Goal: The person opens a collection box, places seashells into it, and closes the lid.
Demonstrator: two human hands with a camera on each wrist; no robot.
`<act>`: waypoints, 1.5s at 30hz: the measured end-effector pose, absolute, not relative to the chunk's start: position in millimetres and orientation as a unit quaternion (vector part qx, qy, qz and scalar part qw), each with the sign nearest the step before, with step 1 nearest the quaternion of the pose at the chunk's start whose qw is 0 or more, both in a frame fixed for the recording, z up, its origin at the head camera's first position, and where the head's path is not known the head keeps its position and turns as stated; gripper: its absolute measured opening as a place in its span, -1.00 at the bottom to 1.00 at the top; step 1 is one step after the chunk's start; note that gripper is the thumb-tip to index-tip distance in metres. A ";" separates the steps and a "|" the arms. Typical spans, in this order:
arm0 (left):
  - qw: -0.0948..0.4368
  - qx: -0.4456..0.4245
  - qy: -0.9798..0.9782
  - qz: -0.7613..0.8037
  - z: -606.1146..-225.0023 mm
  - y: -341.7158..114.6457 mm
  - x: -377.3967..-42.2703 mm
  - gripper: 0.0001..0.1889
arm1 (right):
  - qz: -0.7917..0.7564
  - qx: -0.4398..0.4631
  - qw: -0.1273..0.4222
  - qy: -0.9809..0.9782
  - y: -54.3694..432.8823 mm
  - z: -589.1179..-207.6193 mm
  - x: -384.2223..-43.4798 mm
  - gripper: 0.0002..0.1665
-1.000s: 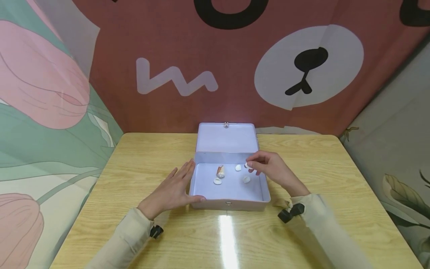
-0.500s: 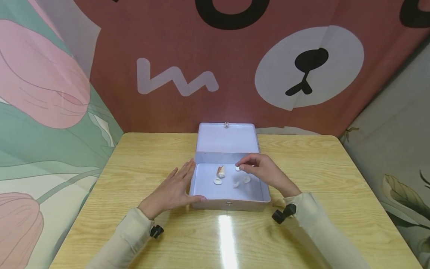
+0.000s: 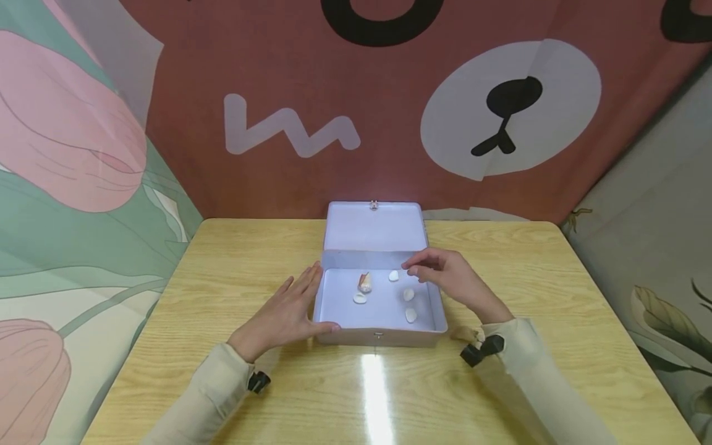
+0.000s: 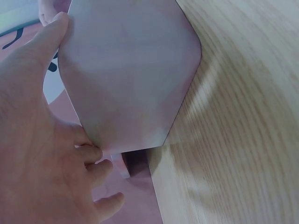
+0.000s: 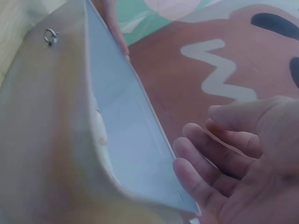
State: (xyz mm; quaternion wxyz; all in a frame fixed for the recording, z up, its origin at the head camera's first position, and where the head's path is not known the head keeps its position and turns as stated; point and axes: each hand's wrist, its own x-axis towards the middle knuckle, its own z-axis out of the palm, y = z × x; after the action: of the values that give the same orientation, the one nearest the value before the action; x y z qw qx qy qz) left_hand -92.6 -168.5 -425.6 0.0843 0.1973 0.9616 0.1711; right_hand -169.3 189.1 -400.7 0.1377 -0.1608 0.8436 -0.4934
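Note:
An open white metal box (image 3: pixel 384 337) holds several seashells. A cone-shaped orange-and-white shell (image 3: pixel 364 283) and a white shell (image 3: pixel 360 298) are on its left side. Another white shell (image 3: pixel 394 275) lies near the back, with a pale shell (image 3: pixel 408 295) and a further white shell (image 3: pixel 410 315) toward the front right. My left hand (image 3: pixel 283 315) rests along the box's left side, fingers straight, thumb on the front corner. Over the back right of the box is my right hand (image 3: pixel 453 281), its fingers loosely bent and holding nothing in the right wrist view.
The box's lid (image 3: pixel 375 227) stands raised at the back, against the printed curtain (image 3: pixel 278 185). A metal clasp (image 3: pixel 374 205) sits on the lid's top edge. The wooden table (image 3: pixel 233 259) extends around the box.
My right hand has let go of a small white shell, which now lies at the front right inside the box. The hand moved left, then back right. My left hand has stayed put.

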 end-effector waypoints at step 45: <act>0.083 0.195 0.961 0.179 -427.4 -168.9 -92.4 0.36 | -0.471 -0.090 0.152 0.864 310.7 -446.3 -128.9 -0.61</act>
State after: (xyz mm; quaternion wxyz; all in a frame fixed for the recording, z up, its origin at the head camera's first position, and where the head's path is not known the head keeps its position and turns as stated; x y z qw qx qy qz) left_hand -92.4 -168.9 -427.4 0.0831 0.1952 0.9607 0.1791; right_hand -128.9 310.7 -446.3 0.1522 -0.0901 0.8641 -0.4713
